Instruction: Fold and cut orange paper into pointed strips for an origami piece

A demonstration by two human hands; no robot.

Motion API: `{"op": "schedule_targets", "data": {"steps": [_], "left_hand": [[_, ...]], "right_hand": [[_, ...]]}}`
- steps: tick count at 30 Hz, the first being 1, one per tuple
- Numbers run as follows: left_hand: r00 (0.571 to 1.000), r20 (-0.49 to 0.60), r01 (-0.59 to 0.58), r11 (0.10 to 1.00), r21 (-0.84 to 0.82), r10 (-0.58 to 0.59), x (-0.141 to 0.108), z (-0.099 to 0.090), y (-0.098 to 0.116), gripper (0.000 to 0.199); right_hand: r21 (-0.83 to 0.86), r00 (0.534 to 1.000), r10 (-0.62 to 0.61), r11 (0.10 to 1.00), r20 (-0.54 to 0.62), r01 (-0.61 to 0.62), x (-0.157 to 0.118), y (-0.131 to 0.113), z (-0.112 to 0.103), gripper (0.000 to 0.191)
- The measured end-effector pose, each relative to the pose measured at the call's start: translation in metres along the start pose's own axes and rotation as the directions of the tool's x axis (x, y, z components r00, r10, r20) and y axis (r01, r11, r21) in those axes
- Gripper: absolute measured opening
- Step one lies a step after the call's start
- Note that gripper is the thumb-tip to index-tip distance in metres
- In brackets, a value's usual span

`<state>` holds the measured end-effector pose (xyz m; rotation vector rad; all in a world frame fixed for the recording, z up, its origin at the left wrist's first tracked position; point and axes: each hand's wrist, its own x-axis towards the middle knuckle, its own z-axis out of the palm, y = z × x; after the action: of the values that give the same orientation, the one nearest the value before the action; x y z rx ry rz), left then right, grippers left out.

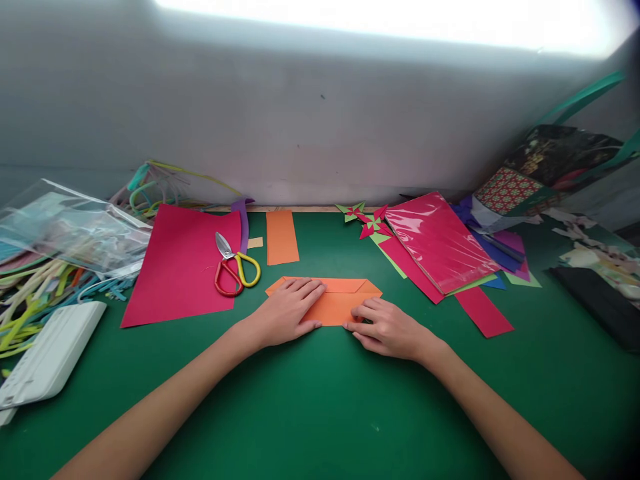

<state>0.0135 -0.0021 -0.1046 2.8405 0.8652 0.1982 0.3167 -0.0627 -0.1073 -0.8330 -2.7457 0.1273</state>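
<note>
An orange sheet of paper [334, 307] lies in front of me on the green table, its far edge folded over and its two far corners slanted. My left hand [287, 310] rests flat on the left part of the sheet, fingers stretched over it. At the near right corner, my right hand [383, 327] has its fingers curled, with thumb and fingertips closed on the paper's edge. The hands cover the sheet's left side and near right corner.
Left of the sheet, scissors [230, 265] lie on red paper [185, 267]. An orange strip [283, 237] sits beyond. Folded paper stars [373, 223] and a wrapped red paper pack [443, 240] are at the back right. A white paper cutter [55, 350] stands far left.
</note>
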Motion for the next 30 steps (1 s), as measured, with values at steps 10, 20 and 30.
{"op": "schedule_targets", "data": {"steps": [10, 20, 30], "left_hand": [[1.0, -0.008, -0.003, 1.0, -0.015, 0.003, 0.0, 0.003, -0.002, 0.07], [1.0, 0.003, -0.006, 1.0, 0.004, 0.006, 0.0, 0.0, 0.0, 0.07], [0.995, -0.068, -0.072, 0.997, 0.041, 0.075, 0.0, -0.002, 0.005, 0.05]], "right_hand": [[-0.018, 0.999, -0.005, 1.0, 0.038, 0.006, -0.024, 0.007, -0.013, 0.027], [0.184, 0.952, 0.206, 0.969, -0.227, -0.166, -0.008, -0.009, -0.003, 0.023], [-0.013, 0.993, 0.111, 0.994, -0.033, -0.112, 0.007, -0.017, 0.02, 0.036]]}}
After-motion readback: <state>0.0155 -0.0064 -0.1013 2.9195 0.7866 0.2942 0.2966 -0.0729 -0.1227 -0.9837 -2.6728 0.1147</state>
